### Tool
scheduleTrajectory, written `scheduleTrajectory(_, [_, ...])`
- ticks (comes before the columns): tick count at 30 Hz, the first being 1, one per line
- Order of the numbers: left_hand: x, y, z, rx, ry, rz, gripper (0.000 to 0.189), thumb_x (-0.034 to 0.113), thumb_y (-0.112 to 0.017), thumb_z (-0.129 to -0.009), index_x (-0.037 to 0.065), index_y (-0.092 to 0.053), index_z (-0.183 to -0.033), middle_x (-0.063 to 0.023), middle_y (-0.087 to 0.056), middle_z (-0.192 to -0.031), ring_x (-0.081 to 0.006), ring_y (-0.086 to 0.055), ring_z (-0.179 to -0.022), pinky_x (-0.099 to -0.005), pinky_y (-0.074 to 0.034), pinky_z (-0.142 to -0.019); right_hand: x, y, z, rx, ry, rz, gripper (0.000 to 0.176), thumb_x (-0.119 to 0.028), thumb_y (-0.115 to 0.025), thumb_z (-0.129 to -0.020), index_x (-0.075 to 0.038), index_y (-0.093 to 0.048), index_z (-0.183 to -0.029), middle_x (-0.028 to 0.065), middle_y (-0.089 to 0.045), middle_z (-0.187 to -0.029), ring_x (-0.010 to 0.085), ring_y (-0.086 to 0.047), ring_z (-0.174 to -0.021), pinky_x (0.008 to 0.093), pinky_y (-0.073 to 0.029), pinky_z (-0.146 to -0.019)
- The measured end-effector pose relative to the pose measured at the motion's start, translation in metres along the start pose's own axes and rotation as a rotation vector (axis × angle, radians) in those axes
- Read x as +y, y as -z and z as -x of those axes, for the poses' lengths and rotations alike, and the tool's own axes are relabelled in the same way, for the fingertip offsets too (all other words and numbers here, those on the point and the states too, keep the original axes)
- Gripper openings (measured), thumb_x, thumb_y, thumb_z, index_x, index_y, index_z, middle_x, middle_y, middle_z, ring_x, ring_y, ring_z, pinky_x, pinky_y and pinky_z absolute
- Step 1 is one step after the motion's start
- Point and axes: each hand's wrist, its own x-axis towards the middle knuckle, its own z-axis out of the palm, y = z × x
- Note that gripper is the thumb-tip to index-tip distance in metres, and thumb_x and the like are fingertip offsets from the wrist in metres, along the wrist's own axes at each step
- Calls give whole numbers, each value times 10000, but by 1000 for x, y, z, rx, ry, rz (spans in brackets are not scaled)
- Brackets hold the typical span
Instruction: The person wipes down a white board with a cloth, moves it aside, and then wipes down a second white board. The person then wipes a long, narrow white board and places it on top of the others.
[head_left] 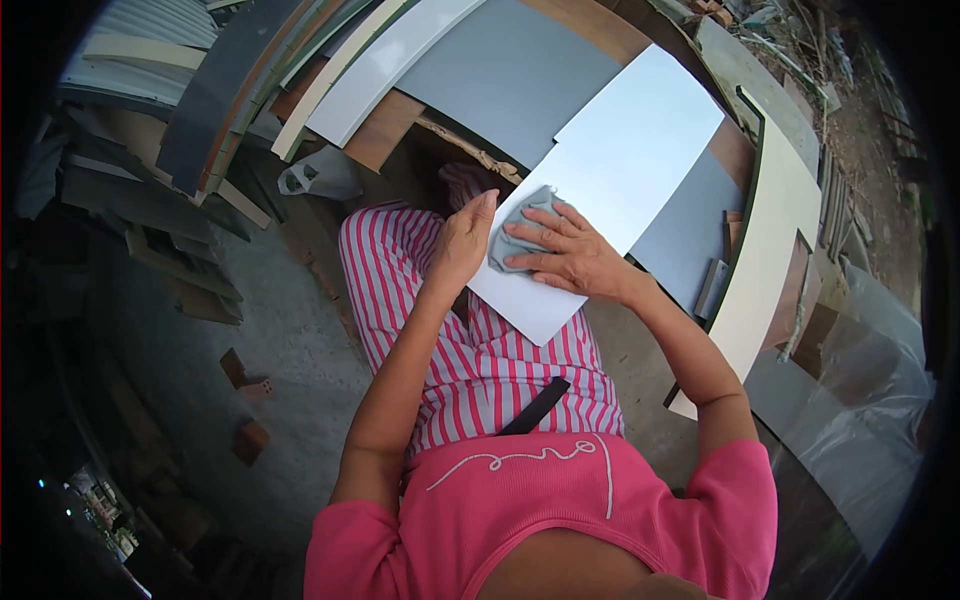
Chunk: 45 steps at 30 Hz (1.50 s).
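Note:
A long white panel (640, 130) slants from the work surface down over my lap. My left hand (465, 238) grips its left edge, the fingers partly hidden beneath. On the panel's near part lies a crumpled grey cloth (520, 232), pressed flat under my right hand (565, 250), whose fingers lie over it. The panel's near corner hangs above my striped trousers (450, 330).
Beneath the panel are grey boards (520, 75) on a low support. Cream strips (335, 85) are stacked at the left, and a cream board (765, 250) stands at the right. Clear plastic sheeting (860, 370) and a white bag (322, 175) lie nearby. Brick pieces (250, 440) sit on the floor.

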Motion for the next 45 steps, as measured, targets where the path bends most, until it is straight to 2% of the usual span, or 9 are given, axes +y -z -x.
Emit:
scheduleTrajectory(6, [6, -13, 10, 7, -37, -360, 475, 393, -441, -939, 19, -550, -1213, -220, -623, -1085, -367, -594, -1014, -397, -455, -864, 253, 60, 8, 509, -818, 539, 410, -386, -403, -950, -251, -480, -1330, 81, -390, -1426, 314, -316, -1331, 502, -239, -1059])
scheduleTrajectory(10, [4, -17, 14, 65, -86, -402, 447, 354, -466, -927, 21, -538, -1216, -227, -627, -1055, -390, -601, -972, -424, -462, -838, 279, 66, 4, 602, -1197, 531, 446, -412, -418, -927, -256, -459, -1343, 113, -364, -1438, 383, -301, -1325, 603, -197, -1030])
scheduleTrajectory(16, [-3, -21, 13, 76, -150, -314, 397, 300, -421, -953, 13, -531, -1205, -251, -620, -1023, -420, -594, -934, -451, -458, -808, 38, 5, -11, 379, -608, 344, 421, -179, -554, -874, -182, -506, -1293, 108, -402, -1398, 335, -331, -1308, 499, -227, -1070])
scheduleTrajectory(20, [-2, -20, 10, 28, -130, -341, 376, 275, -390, -975, 6, -524, -1201, -245, -626, -1008, -404, -608, -914, -470, -470, -784, -68, -31, 22, 85, -132, -49, 331, -174, -651, -777, -276, -630, -1091, -38, -463, -1363, 210, -381, -1301, 460, -273, -1096])
scheduleTrajectory(22, [-4, -19, 11, 34, -155, -334, 369, 271, -390, -975, 9, -526, -1197, -248, -627, -991, -405, -607, -906, -471, -470, -777, -54, -22, 31, 5, -101, -58, 348, -167, -639, -789, -286, -621, -1115, -49, -446, -1380, 207, -369, -1308, 452, -257, -1108])
scheduleTrajectory(31, [0, -21, 15, 62, -153, -413, 374, 266, -392, -976, -3, -505, -1210, -226, -633, -1027, -392, -623, -908, -454, -489, -770, 109, 26, 24, 434, -968, 594, 413, -260, -451, -931, -160, -470, -1331, 139, -359, -1427, 354, -288, -1332, 507, -215, -1078])
scheduleTrajectory(36, [-5, -24, 15, 97, -176, -402, 351, 253, -407, -964, 13, -512, -1198, -232, -628, -1004, -404, -610, -895, -466, -474, -755, -2, -5, 7, 128, -340, 300, 487, -212, -619, -829, -238, -496, -1300, 58, -350, -1438, 295, -287, -1343, 495, -228, -1092])
scheduleTrajectory(40, [0, -23, 12, 51, -144, -387, 330, 235, -419, -954, 25, -515, -1191, -237, -623, -983, -414, -595, -888, -474, -458, -731, 15, 5, 16, 29, -118, 135, 478, -240, -629, -826, -276, -502, -1285, 14, -344, -1447, 250, -253, -1370, 479, -193, -1131])
scheduleTrajectory(45, [0, -25, 14, 77, -205, -468, 365, 261, -435, -960, -12, -503, -1193, -225, -634, -1017, -381, -632, -885, -450, -501, -740, 195, 54, 19, 429, -633, 500, 402, -291, -432, -938, -235, -467, -1335, 62, -390, -1423, 289, -327, -1324, 460, -240, -1081])
